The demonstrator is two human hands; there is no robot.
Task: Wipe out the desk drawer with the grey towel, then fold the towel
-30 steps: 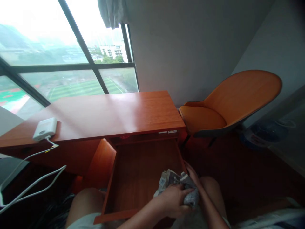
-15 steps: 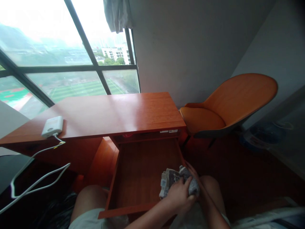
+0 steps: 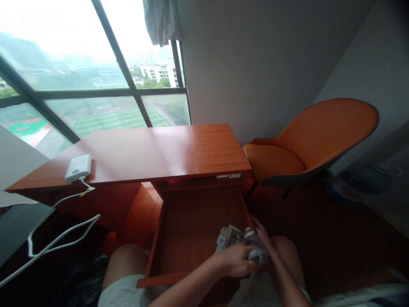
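A grey, patterned cloth (image 3: pixel 229 235) with a pale label at its left edge lies bunched over the front right corner of the open drawer (image 3: pixel 188 230). Its near right end is rolled into a thick bundle. My left hand (image 3: pixel 240 258) reaches across from the left, its fingers closed round that rolled end. Pressed against the bundle's right side is my right hand (image 3: pixel 261 232), beside the drawer's right wall. The right fingertips are partly hidden by the cloth and the drawer side. Bare wood shows across the drawer floor.
The reddish wooden desk (image 3: pixel 153 153) holds a white power bank (image 3: pixel 78 167) with a white cable (image 3: pixel 60 234) hanging from it. An orange chair (image 3: pixel 329 136) stands to the right, with a large water bottle (image 3: pixel 358 183) behind it. My knees flank the drawer.
My left hand has turned and shifted slightly left over the cloth, covering more of its middle. The rolled end now shows as a smaller bundle. The camera view has shifted a little.
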